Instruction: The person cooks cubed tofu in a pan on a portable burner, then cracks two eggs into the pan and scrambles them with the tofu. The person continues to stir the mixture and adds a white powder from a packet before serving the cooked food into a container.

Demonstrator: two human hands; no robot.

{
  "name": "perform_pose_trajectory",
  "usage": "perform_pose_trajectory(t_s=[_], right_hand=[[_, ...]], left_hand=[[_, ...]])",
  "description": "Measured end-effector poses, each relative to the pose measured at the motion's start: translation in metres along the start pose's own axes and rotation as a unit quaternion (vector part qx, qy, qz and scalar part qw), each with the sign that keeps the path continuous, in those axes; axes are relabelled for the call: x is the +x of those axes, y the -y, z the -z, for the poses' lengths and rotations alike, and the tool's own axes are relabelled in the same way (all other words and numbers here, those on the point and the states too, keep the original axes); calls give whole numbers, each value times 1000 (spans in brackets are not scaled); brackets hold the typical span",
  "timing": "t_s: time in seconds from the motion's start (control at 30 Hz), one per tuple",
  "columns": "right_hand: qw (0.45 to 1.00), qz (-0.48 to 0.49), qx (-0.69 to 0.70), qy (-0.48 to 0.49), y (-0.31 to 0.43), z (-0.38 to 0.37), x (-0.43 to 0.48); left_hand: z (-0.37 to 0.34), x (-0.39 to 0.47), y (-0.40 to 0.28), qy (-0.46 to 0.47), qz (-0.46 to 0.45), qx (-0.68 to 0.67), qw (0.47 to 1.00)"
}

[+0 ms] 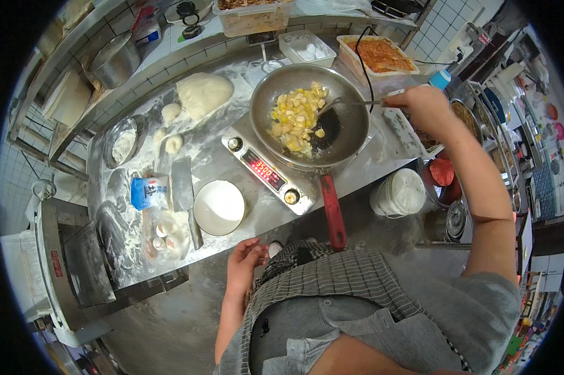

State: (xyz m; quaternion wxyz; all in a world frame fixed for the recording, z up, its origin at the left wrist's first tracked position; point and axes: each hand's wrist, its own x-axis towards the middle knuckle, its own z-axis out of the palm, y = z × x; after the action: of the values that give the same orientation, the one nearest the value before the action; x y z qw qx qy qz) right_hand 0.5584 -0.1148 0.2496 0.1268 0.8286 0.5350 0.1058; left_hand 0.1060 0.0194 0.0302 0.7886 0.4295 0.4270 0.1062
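A wok (352, 136) with a red handle (333, 211) sits on an induction cooker (268, 173) whose display is lit. Inside it, yellow and pale chopped food (298, 115) lies towards the left. My right hand (425, 110) grips the handle of a metal spatula (352, 101), its head at the food's right edge. My left hand (246, 258) hangs by the table edge near the apron, fingers loosely curled, holding nothing visible. A white bowl (219, 207) stands left of the cooker, beside a cleaver (183, 185).
Dough (204, 95), dough pieces (173, 144), a bowl of flour (124, 146), a blue-and-white packet (146, 192) and a clear bag with eggshells (167, 241) lie at left. Food tubs (380, 56) line the back. A white bucket (398, 193) stands below the right edge.
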Motion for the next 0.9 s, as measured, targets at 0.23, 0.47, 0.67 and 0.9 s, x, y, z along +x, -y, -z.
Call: perform_pose_trajectory(t_s=[0.23, 0.47, 0.67, 0.9], right_hand=[[899, -170, 302, 267, -71, -3, 75], [898, 12, 375, 231, -32, -49, 96], [979, 156, 123, 42, -5, 40, 39], [988, 102, 45, 109, 65, 71, -34]], left_hand=[[4, -3, -3, -51, -6, 7, 999], [3, -8, 6, -48, 11, 11, 999], [2, -4, -2, -46, -6, 21, 999], [-1, 2, -5, -31, -19, 6, 999]])
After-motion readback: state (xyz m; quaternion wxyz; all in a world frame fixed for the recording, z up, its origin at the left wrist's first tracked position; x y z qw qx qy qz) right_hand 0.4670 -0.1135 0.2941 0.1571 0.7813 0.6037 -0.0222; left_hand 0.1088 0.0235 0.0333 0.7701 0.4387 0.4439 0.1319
